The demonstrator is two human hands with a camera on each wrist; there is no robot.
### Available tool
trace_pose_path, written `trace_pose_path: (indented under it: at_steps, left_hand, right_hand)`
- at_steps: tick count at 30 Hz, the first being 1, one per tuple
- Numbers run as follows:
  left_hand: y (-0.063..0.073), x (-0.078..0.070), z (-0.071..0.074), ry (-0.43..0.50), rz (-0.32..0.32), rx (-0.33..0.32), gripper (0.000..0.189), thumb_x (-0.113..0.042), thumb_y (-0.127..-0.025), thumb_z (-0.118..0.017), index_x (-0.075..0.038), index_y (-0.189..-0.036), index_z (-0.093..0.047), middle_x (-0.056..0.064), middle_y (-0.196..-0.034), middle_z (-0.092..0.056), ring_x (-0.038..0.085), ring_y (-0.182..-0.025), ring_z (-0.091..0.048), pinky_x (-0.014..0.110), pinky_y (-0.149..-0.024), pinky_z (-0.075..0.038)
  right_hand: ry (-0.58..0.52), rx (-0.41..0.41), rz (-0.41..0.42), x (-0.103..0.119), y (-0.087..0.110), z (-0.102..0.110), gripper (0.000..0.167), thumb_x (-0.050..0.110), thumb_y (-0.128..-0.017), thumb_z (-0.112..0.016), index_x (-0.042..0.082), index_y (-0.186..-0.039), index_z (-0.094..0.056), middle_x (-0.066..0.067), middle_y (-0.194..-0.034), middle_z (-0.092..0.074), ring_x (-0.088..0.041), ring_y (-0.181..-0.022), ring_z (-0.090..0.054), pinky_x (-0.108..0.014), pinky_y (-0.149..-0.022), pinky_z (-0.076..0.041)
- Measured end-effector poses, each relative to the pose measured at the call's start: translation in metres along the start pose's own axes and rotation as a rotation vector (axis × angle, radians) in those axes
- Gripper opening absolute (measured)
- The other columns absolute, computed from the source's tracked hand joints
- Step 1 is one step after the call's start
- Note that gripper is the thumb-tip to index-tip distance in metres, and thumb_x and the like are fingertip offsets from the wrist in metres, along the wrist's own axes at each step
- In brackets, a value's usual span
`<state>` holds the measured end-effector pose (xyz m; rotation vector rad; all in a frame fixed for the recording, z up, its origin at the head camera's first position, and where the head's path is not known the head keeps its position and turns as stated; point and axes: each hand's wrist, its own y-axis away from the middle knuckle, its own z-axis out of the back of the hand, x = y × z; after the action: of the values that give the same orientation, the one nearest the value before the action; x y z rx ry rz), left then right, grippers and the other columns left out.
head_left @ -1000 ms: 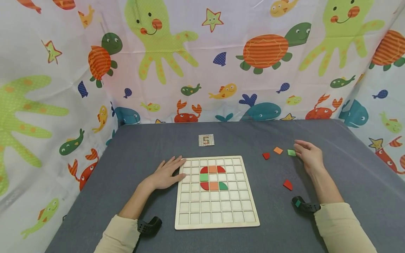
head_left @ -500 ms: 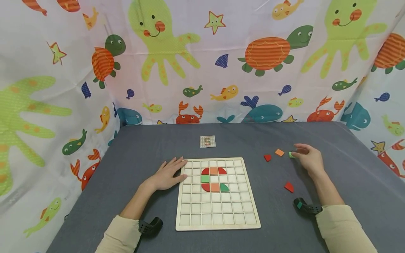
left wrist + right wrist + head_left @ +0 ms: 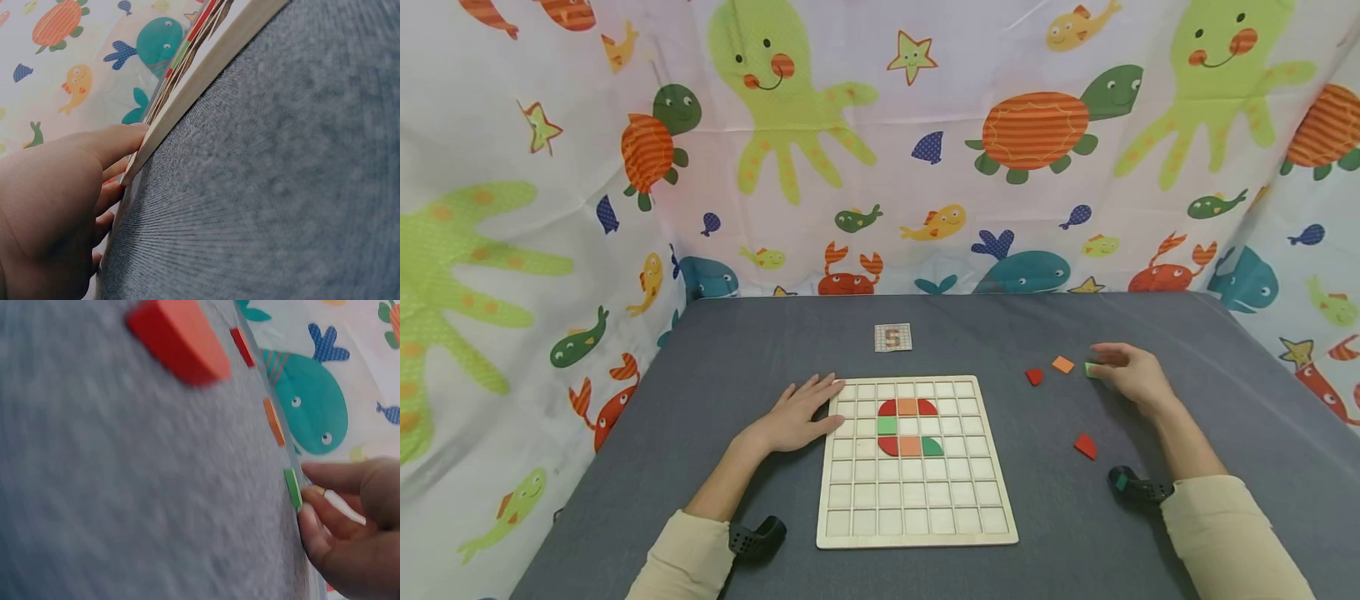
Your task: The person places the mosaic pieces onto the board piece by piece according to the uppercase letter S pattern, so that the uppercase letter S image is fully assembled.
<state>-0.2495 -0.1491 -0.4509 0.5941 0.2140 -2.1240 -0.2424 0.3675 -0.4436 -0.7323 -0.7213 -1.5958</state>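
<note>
A wooden grid board (image 3: pixel 917 492) lies on the table, with red, orange and green tiles set in several upper squares. My left hand (image 3: pixel 797 419) rests at the board's upper left edge, fingers stretched; in the left wrist view its thumb touches the rim (image 3: pixel 181 103). Over to the right, my right hand (image 3: pixel 1126 375) pinches a small green square tile (image 3: pixel 292 487) at table level, thumb and fingers at its sides. In the head view the fingers partly cover this tile. An orange square tile (image 3: pixel 1063 364) and a red quarter-round tile (image 3: pixel 1034 377) lie left of that hand.
Nearer the front lies another red quarter-round tile (image 3: pixel 1086 446). Behind the board is a small pattern card (image 3: pixel 892 337) with an S-like figure on a grid. A printed sea-animal curtain (image 3: pixel 925 183) borders the grey table (image 3: pixel 760 333) at the back and sides.
My right fingers have come in over the green tile, covering part of it, and that forearm has shifted slightly right. The left hand stays at the board.
</note>
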Motion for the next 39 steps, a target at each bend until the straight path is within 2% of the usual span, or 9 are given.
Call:
trace_pose_path:
  at_steps: [7,14,18,21,26,34,39]
  left_hand:
    - [0.001,0.0,0.001,0.006,-0.006,0.002,0.066,-0.04,-0.098,-0.051,-0.007,-0.151,-0.029,0.016,-0.154,-0.023,0.037,-0.142,-0.011,0.061,-0.108,-0.004]
    - [0.001,0.001,0.0,0.001,-0.008,0.002,0.065,-0.039,-0.098,-0.051,-0.007,-0.15,-0.03,0.016,-0.154,-0.023,0.038,-0.142,-0.012,0.062,-0.108,-0.005]
    - [0.0,0.002,0.0,0.003,-0.004,0.002,0.065,-0.04,-0.098,-0.051,-0.008,-0.15,-0.03,0.016,-0.154,-0.023,0.037,-0.142,-0.011,0.061,-0.108,-0.005]
    - [0.0,0.002,0.0,-0.005,-0.001,0.005,0.065,-0.04,-0.098,-0.051,-0.008,-0.151,-0.029,0.015,-0.155,-0.023,0.036,-0.142,-0.011,0.06,-0.108,-0.004]
    - [0.0,0.002,-0.001,-0.008,-0.006,-0.003,0.065,-0.04,-0.098,-0.051,-0.008,-0.15,-0.03,0.015,-0.154,-0.023,0.037,-0.142,-0.012,0.061,-0.108,-0.005]
    - [0.001,0.001,0.0,-0.01,0.001,-0.001,0.065,-0.04,-0.098,-0.052,-0.008,-0.151,-0.029,0.015,-0.154,-0.024,0.036,-0.142,-0.012,0.061,-0.108,-0.005]
    - [0.001,0.001,0.0,-0.015,0.005,0.002,0.065,-0.041,-0.098,-0.051,-0.01,-0.151,-0.029,0.014,-0.155,-0.023,0.035,-0.142,-0.011,0.06,-0.109,-0.004]
  right_hand:
    - [0.027,0.107,0.043,-0.002,-0.003,0.008,0.053,0.017,-0.094,-0.063,-0.007,-0.137,-0.043,-0.031,-0.133,-0.045,-0.043,-0.119,-0.044,-0.035,-0.083,-0.044]
    - [0.037,0.201,0.119,-0.004,-0.006,0.011,0.047,0.002,-0.093,-0.058,-0.008,-0.137,-0.043,-0.031,-0.133,-0.046,-0.042,-0.12,-0.044,-0.026,-0.083,-0.045]
    - [0.04,0.223,0.155,-0.004,-0.007,0.012,0.047,-0.004,-0.091,-0.058,-0.01,-0.136,-0.044,-0.032,-0.131,-0.047,-0.042,-0.118,-0.045,-0.017,-0.078,-0.045]
    - [0.062,0.223,0.17,-0.004,-0.008,0.012,0.046,-0.003,-0.091,-0.06,-0.01,-0.134,-0.045,-0.032,-0.127,-0.05,-0.041,-0.116,-0.047,-0.016,-0.076,-0.045]
    - [0.121,0.227,0.193,-0.002,-0.008,0.014,0.046,0.001,-0.09,-0.064,-0.01,-0.131,-0.049,-0.03,-0.124,-0.053,-0.04,-0.112,-0.05,-0.023,-0.08,-0.047]
    - [0.198,0.251,0.236,0.003,-0.009,0.015,0.043,-0.001,-0.088,-0.064,-0.008,-0.129,-0.051,-0.029,-0.119,-0.055,-0.042,-0.108,-0.052,-0.05,-0.087,-0.046]
    - [0.229,0.271,0.236,0.006,-0.012,0.016,0.043,0.0,-0.088,-0.065,-0.009,-0.128,-0.052,-0.032,-0.119,-0.054,-0.046,-0.109,-0.052,-0.055,-0.088,-0.045]
